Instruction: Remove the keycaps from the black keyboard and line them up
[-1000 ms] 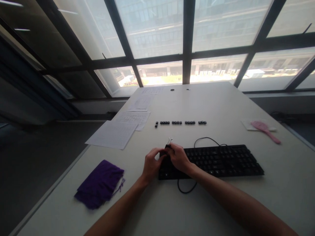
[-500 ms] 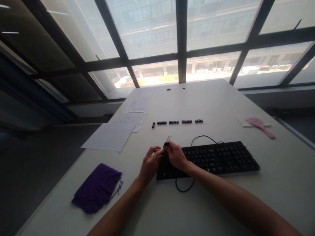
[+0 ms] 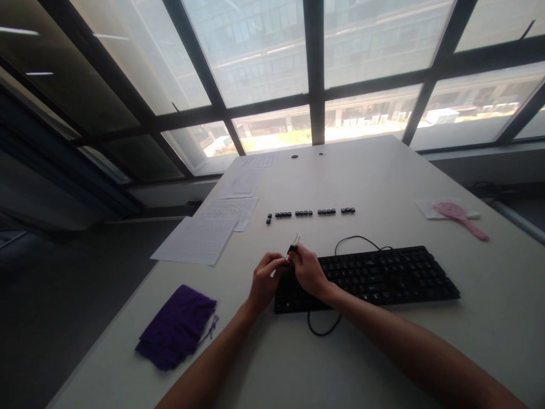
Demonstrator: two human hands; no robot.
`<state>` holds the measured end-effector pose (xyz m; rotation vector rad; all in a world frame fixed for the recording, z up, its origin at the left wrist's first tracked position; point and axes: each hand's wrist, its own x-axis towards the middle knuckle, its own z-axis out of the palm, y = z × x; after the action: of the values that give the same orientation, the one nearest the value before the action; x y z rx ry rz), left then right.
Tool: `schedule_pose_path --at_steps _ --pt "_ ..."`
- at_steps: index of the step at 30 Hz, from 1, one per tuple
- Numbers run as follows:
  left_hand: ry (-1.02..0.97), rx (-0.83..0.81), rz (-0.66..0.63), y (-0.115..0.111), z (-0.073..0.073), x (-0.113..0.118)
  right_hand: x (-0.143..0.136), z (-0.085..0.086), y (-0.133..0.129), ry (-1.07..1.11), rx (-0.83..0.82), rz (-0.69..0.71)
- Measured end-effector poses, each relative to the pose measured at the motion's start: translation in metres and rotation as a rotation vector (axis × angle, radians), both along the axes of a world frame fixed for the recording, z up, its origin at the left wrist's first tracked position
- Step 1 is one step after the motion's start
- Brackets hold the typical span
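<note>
While a pouch (image 3: 176, 328) lies flat, both hands (image 3: 264, 279) (image 3: 310, 274) curl closed; they pinch a clip (image 3: 292, 249).

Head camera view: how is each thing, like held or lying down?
Right hand, closed on wire-ended tool
Left hand, fingers bent; grip unclear
Wire-ended tool, held, wires sticking out
Keyboard, lying flat, partly hidden
Black keycaps, set out in groups
Purple cloth, lying rumpled
Pink brush, lying down
Papers, overlapping
</note>
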<state>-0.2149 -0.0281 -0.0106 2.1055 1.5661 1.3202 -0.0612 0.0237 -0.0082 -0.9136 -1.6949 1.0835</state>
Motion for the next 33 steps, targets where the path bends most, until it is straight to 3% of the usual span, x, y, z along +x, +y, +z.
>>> schedule_pose_path --at_steps 8,14,21,28,33 --pt "-0.07 -0.059 -0.096 0.006 0.006 -0.008 0.0 0.002 0.003 0.06 -0.104 -0.067" --pt "-0.172 -0.092 0.139 0.05 0.002 -0.038 0.0 0.003 0.003 0.078 -0.086 -0.086" --pt "0.063 -0.163 0.241 0.1 -0.018 -0.054 0.001 0.002 0.001 0.075 -0.076 -0.08" --pt "0.196 -0.064 0.302 0.129 -0.022 -0.062 0.001 0.004 0.001 0.063 -0.088 -0.046" --pt "0.286 -0.027 0.299 0.137 -0.021 -0.064 0.002 0.004 0.0 0.053 -0.089 -0.035"
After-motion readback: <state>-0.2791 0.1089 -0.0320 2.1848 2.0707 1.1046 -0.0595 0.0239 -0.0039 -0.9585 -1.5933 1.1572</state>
